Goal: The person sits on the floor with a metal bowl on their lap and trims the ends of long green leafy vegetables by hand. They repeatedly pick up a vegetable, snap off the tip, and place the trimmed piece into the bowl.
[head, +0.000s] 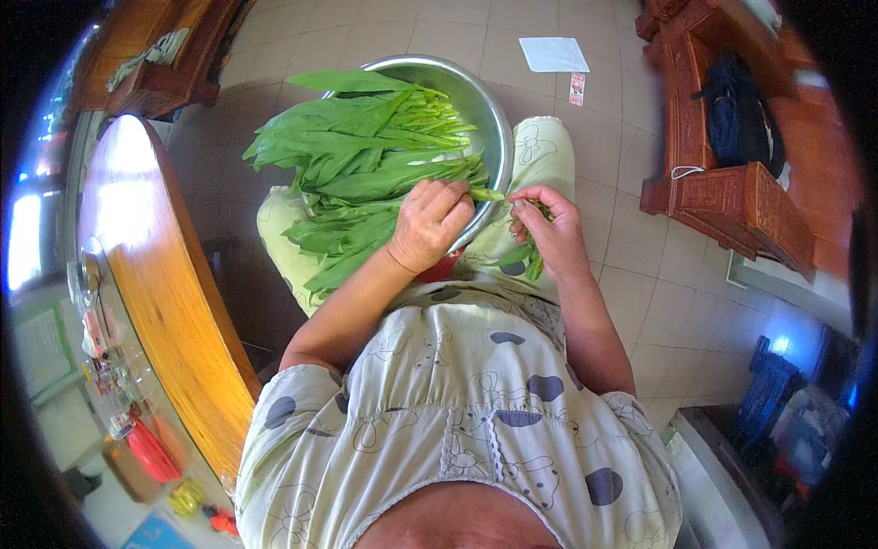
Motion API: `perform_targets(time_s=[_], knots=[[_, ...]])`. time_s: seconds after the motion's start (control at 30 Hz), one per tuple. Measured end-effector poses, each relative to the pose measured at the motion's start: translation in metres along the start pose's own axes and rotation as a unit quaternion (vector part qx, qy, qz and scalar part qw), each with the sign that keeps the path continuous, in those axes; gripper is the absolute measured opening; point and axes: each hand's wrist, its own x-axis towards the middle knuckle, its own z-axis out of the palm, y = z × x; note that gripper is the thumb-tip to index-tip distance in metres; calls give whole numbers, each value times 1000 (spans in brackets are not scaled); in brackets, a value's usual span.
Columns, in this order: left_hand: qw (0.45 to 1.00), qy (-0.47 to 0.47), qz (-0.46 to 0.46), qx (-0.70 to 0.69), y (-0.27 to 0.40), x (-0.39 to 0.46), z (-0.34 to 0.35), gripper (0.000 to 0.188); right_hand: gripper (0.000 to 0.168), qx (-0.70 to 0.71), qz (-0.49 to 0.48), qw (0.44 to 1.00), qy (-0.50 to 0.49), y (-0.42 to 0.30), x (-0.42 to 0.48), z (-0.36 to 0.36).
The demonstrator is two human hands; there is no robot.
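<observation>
A stainless steel basin (pixel 506 137) rests between my knees, with long-leaved green vegetables (pixel 357 141) piled across it. Their stems point right and the leaf tips hang over the left rim. My left hand (pixel 432 223) grips a bunch of greens by the stems near the basin's right rim, and the pale cut-looking ends stick out past my fingers. Just right of the rim, my right hand (pixel 552 230) holds a small clump of stem bits and leaves (pixel 534 257). Thumb and index finger are close together beside the stem ends. The palm hides part of the clump.
A red object (pixel 442 266) shows partly below the basin. To my left stands a wooden table (pixel 178 316) with a glossy top. Carved wooden furniture (pixel 727 199) holding a dark bag (pixel 741 110) is at right. White paper (pixel 554 55) lies on the tiled floor (pixel 638 288).
</observation>
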Motion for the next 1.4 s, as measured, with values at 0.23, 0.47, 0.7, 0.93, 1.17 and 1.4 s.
perform_targets(time_s=[0.23,0.47,0.7,0.93,1.17,1.4], knots=[[999,-28,20,0,11,4,-8,22,8,-67,24,997,-9,-4,-4,-1],[999,-39,28,-17,25,4,-9,30,8,-193,-68,979,-15,17,-5,-10],[999,-6,36,-9,28,9,-7,24,4,-138,-23,988,-60,17,0,-2],[999,6,40,-15,31,9,-9,24,5,-75,-16,991,-105,13,6,-3],[982,103,-97,-128,47,21,-20,17,5,178,26,977,-115,5,3,19],[954,136,-200,-176,55,27,-35,16,7,146,-61,980,-123,-13,1,37]])
